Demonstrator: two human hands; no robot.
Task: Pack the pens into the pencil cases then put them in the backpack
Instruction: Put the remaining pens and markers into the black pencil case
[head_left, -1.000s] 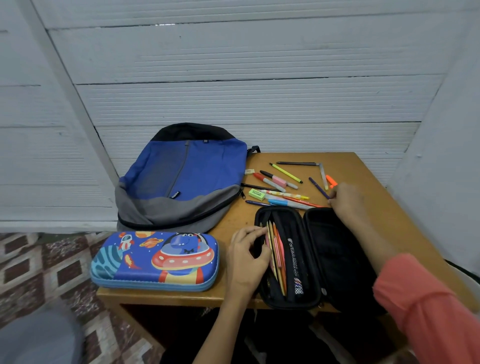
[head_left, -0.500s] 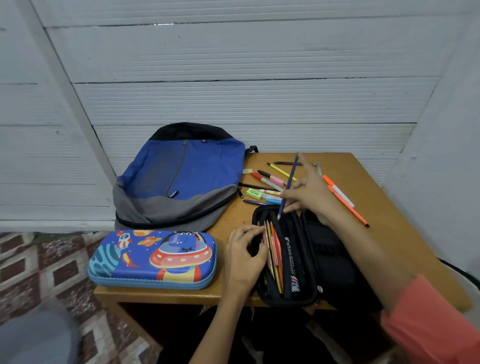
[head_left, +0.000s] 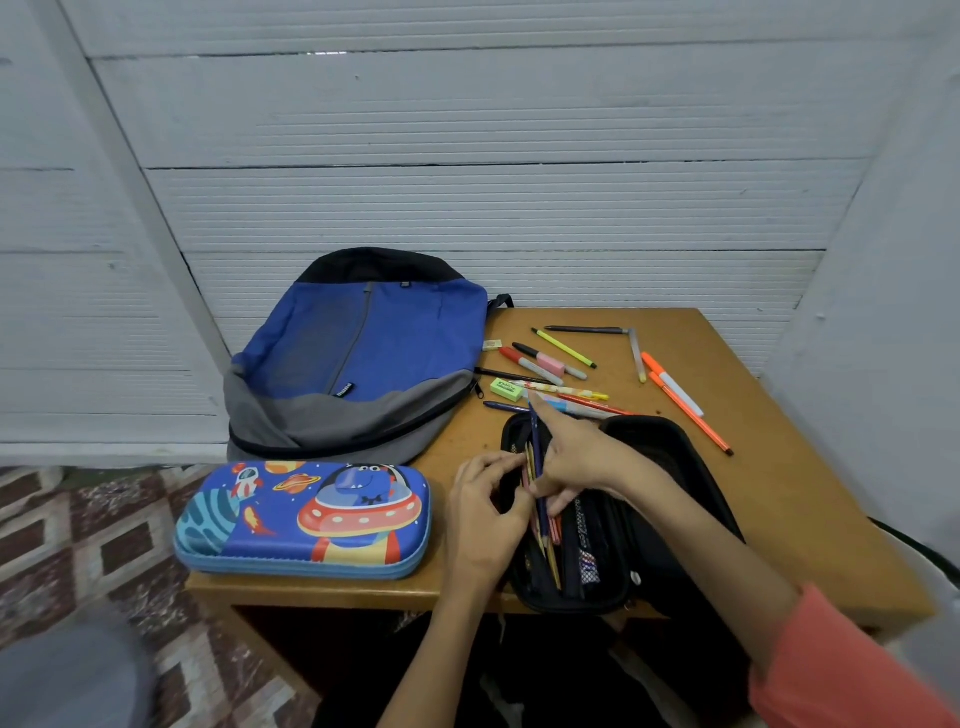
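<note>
Pens (head_left: 561, 374), loose and many-coloured, are lying scattered on the far part of the brown wooden table (head_left: 779, 493), just beyond the open black fabric pencil case (head_left: 670, 447). The right hand (head_left: 576, 462) is pinching a slim dark blue pen (head_left: 538, 499), holding it along those already packed in the case's left half, while the left hand (head_left: 483, 514), fingers curled, is gripping the case's left rim. Packing looks roughly midway. Next, the right hand needs to let go and reach far for another pen
</note>
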